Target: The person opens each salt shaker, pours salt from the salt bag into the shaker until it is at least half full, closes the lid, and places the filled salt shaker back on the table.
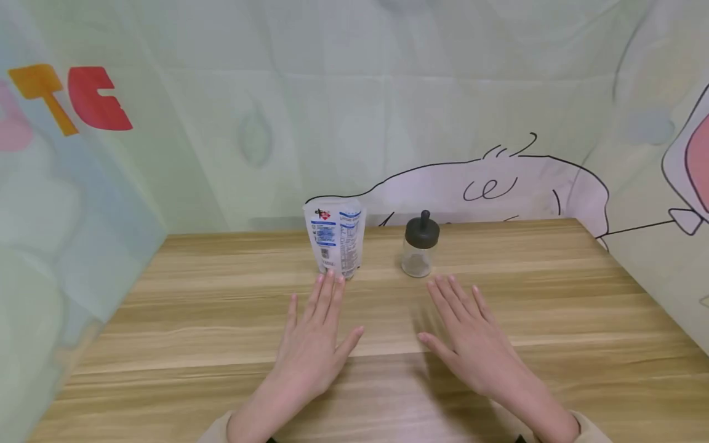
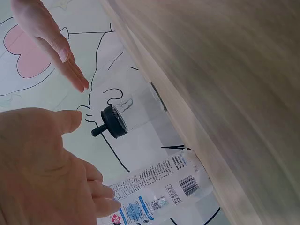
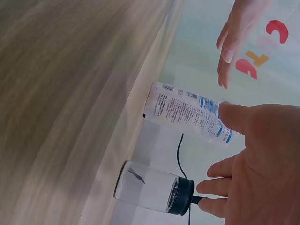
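A white pouch with blue and black print stands upright toward the back of the table. To its right is a clear glass jar with a black lid that has a knob on top. My left hand hovers over the table in front of the pouch, fingers straight, holding nothing. My right hand is held out in front of the jar, fingers straight and thumb apart, also holding nothing. Both wrist views show the pouch and the jar standing apart from each other.
The wood-grain table runs back to a printed cloth backdrop with cartoon line drawings. The cloth also covers the left and right sides. Pouch and jar stand near the table's back edge.
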A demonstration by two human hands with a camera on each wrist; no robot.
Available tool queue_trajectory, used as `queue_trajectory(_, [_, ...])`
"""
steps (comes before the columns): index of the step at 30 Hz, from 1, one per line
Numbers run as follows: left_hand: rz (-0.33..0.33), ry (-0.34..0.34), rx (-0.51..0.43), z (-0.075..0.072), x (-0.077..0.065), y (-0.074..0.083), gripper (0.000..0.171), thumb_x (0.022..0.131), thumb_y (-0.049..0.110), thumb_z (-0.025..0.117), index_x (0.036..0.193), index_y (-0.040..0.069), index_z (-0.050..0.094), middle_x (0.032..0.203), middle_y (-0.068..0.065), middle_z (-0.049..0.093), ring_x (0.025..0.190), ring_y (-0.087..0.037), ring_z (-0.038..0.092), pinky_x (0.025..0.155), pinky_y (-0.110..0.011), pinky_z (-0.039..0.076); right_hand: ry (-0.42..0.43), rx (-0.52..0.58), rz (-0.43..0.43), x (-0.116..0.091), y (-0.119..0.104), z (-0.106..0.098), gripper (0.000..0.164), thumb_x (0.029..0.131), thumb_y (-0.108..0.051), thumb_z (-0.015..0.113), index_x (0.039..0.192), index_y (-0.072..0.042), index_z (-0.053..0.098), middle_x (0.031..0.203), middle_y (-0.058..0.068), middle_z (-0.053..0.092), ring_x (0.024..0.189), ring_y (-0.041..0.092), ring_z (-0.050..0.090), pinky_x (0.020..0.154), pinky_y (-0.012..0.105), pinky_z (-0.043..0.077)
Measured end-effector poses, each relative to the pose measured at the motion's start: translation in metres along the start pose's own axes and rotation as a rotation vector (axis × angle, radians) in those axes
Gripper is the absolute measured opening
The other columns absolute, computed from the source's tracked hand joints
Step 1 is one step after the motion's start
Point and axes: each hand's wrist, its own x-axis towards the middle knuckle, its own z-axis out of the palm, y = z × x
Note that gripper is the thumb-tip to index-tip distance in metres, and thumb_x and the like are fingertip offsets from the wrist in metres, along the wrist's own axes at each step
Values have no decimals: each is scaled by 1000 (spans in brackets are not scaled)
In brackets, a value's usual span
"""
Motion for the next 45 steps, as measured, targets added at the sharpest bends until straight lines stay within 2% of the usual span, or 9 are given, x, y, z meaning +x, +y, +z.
queue_trajectory(9, [37,18,-5,-3,1,-2,77,98,51,40,154,9,6,161,-7,-4,151,-26,1,120,-51,8,-3,14,11,0,1,0,80,96,-54,45,155,-14,11,162,8,11,151,29,9,122,47,0])
queue_trajectory(12, [53,29,-10,-3,1,-3,77,98,50,43,154,9,8,162,-7,-3,151,-26,1,120,-51,10,-7,16,14,1,2,0,81,95,-54,48,155,-14,11,162,8,13,151,29,10,122,49,3])
queue_trajectory(20, [69,7,-21,-1,3,-3,79,98,51,42,154,10,6,162,-7,-1,151,-24,1,120,-50,10,15,21,20,1,2,2,83,92,-50,56,154,-11,16,161,11,18,150,30,14,121,53,9])
queue_trajectory(34, [98,-1,-69,3,13,2,79,98,52,42,154,12,4,163,-8,2,151,-25,6,119,-51,12,31,54,16,5,8,-4,81,95,-58,45,154,-10,17,161,12,18,149,31,16,122,50,6])
queue_trajectory(45, [108,-3,-127,4,20,6,80,97,48,48,154,8,10,163,-11,7,151,-28,11,120,-51,14,63,63,9,10,11,-11,79,94,-53,49,152,-6,23,159,14,22,148,33,20,121,51,12])
